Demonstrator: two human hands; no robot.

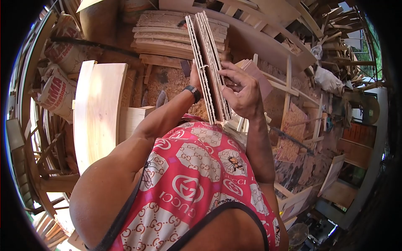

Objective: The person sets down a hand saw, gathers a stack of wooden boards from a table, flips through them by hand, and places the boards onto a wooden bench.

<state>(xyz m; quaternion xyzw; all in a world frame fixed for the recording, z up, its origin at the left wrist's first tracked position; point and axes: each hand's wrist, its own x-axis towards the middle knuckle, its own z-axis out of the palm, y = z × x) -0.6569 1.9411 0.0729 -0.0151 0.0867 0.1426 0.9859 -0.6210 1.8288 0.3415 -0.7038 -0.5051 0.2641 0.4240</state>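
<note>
A small stack of thin wooden panels (212,71) with rough, splintered edges stands on edge in front of my chest. A dark gap runs between the leftmost panel and the pair on the right. My left hand (195,78), below a dark wristband, presses against the left face of the stack; most of its fingers are hidden behind the panels. On the other side, my right hand (243,90) has curled fingers and thumb against the right face, gripping the stack.
Stacked rough planks (176,35) lie beyond the panels. A pale curved wooden piece (100,108) is at left, near printed sacks (58,90). Wooden frame strips (289,83) and pinkish panels (261,77) are at right. Sawdust covers the floor.
</note>
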